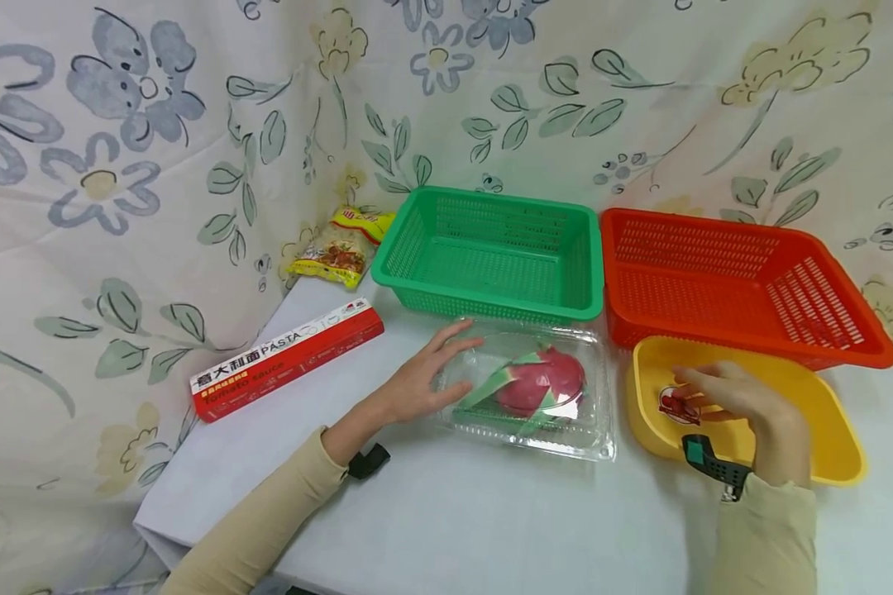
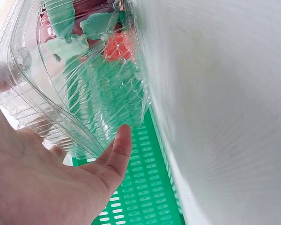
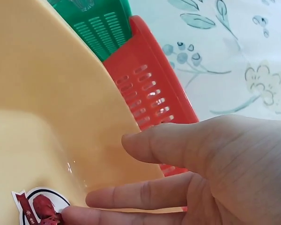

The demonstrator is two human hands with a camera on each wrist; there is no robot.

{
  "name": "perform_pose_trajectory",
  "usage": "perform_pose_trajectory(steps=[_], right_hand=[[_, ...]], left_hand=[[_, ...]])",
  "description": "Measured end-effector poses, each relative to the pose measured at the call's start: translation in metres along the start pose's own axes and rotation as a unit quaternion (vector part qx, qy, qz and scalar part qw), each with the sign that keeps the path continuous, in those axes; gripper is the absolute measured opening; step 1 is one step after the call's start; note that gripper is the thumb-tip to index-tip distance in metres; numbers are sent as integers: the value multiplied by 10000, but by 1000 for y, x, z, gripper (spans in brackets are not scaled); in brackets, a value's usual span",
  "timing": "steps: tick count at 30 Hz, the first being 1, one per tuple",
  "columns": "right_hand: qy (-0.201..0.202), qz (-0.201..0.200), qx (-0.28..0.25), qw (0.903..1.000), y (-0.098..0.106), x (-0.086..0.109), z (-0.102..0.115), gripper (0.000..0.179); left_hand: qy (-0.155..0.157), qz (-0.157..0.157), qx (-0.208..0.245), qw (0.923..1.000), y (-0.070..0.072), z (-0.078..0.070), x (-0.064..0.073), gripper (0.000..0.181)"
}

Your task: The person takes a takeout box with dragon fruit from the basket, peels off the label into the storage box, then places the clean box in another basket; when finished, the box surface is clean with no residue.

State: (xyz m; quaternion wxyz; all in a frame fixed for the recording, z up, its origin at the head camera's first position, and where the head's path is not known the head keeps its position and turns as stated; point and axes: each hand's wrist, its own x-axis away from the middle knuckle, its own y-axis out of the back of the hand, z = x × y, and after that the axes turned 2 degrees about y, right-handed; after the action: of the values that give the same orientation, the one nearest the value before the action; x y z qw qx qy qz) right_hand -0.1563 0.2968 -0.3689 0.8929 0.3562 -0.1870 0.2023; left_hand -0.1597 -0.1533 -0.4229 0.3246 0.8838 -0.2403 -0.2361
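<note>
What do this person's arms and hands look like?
Both plain, beige fabric sleeves are long. The gloveless left hand has a small black device at its wrist; the gloveless right hand, a black band with a green patch.

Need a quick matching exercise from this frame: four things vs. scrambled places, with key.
1. dragon fruit
2. pasta box
3. badge
4. green basket

A. by the right hand, in the yellow tub
B. directly behind the clear box
C. near the left edge of the table
D. inside the clear box

Pairs: 1-D, 2-C, 3-A, 4-B
</note>
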Motion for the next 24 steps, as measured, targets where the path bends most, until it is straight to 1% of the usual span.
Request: perform_pose_trajectory(steps=[7, 9, 11, 14, 17, 19, 21, 24], right_hand=[[129, -50, 110, 9998, -2, -1, 2, 61], [150, -66, 132, 9998, -2, -2, 3, 61], [188, -150, 221, 9995, -3, 1, 5, 61], [416, -514, 384, 9971, -4, 11, 16, 62], [803, -1036, 482, 9902, -14, 23, 36, 59], [1059, -1397, 384, 9838, -24, 28, 51, 56], [1222, -1693, 205, 9778, -37, 31, 66, 54], [1282, -2016, -53, 9710, -57, 33, 84, 55]], left_hand=[[150, 61, 51, 9999, 1, -2, 3, 60], [143, 77, 1, 9999, 2, -1, 1, 60], [111, 66, -16, 9999, 1, -1, 1, 60], [46, 60, -10, 10000, 0, -1, -1, 61], [62, 48, -17, 10000, 0, -2, 0, 60], [87, 47, -69, 9999, 0, -2, 1, 60], [96, 35, -95, 9999, 0, -2, 2, 60], [111, 31, -110, 9999, 1, -2, 2, 60]])
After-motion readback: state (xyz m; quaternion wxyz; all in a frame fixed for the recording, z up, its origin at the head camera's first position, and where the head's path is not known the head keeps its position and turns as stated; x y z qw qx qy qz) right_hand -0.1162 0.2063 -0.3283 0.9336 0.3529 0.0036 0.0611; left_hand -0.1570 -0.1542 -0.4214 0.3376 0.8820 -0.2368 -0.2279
